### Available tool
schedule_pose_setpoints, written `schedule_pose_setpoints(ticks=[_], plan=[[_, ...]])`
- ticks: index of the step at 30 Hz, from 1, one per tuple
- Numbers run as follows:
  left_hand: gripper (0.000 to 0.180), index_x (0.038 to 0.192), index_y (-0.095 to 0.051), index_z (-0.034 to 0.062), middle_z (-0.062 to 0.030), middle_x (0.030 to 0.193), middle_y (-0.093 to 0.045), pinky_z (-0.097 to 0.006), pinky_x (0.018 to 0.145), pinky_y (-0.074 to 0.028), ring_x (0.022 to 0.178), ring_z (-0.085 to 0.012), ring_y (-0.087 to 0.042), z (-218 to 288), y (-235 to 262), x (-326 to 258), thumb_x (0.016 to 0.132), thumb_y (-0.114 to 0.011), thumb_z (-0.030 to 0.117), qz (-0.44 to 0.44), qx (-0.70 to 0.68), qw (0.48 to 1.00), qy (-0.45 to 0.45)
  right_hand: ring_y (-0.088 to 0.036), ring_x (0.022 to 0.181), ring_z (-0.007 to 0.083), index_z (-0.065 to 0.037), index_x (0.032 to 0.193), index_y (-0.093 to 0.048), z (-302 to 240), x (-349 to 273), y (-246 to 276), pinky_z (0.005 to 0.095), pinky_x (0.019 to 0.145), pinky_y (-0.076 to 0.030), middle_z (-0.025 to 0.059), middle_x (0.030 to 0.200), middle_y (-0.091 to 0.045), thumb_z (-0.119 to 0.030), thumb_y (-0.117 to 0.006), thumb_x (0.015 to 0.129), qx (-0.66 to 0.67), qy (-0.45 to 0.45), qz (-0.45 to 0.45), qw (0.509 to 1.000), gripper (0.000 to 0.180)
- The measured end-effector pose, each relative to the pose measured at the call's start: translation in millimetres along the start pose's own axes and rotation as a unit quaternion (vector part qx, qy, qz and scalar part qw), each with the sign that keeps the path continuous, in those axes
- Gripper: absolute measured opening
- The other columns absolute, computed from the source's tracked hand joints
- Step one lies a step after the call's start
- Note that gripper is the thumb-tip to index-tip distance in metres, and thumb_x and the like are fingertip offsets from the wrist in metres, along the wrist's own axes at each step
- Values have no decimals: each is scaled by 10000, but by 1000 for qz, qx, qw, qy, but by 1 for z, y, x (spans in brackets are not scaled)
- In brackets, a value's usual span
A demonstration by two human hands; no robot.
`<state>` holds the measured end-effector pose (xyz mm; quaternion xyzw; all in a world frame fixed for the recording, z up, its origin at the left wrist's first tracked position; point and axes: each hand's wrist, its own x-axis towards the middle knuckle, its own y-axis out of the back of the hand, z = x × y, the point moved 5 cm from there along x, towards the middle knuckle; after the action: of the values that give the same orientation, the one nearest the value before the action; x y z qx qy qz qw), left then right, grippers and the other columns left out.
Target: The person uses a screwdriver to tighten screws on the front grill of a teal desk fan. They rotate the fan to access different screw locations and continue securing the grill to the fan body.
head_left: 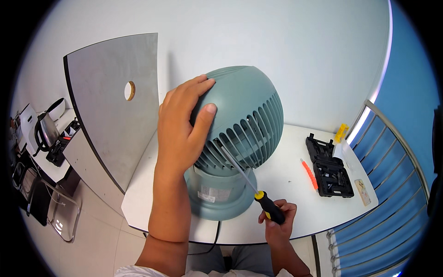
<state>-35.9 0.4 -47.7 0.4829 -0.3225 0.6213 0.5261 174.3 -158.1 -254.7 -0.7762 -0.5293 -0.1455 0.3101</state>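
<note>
A grey-green fan (244, 94) with a rounded, slotted head stands on its round base (219, 207) in front of me. My left hand (184, 120) lies over the left side of the head, fingers spread and holding it by contact only. In my right hand (280, 219) is a screwdriver (270, 207) with a black and yellow handle, gripped by the fingers. Its long metal shaft slants up and left, and the tip reaches into a slot of the fan's grille (221, 144). What the tip touches inside is hidden.
Right of the fan, an open black tool case (330, 173) holds bits, beside an orange flexible shaft (309, 175). A yellow holder (341, 133) sits behind. A grey partition (115, 106) rises at left; a metal railing (392, 138) borders the right. A black cord (218, 233) hangs off the front edge.
</note>
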Motion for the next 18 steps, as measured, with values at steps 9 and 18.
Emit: schedule_pose_setpoints(ticks=[9,18], plan=[[348,1175,-664,69,-129,1246,-649,-414,1010,-402,1161,-317,-559,3,0,1,910,-599,285,4,-7,1000,0,-586,723,136,-44,1174,-412,12,0,10,281,651,-502,108,988,-562,-280,-668,950,-16,-96,34,995,414],[346,1174,-663,71,-121,1246,-648,-412,1003,-403,1158,-310,-561,2,0,0,908,-604,286,3,-4,1000,-2,-602,741,141,-22,1126,-452,2,-4,6,272,667,-497,96,908,-591,-554,-649,902,-21,-67,14,997,610]])
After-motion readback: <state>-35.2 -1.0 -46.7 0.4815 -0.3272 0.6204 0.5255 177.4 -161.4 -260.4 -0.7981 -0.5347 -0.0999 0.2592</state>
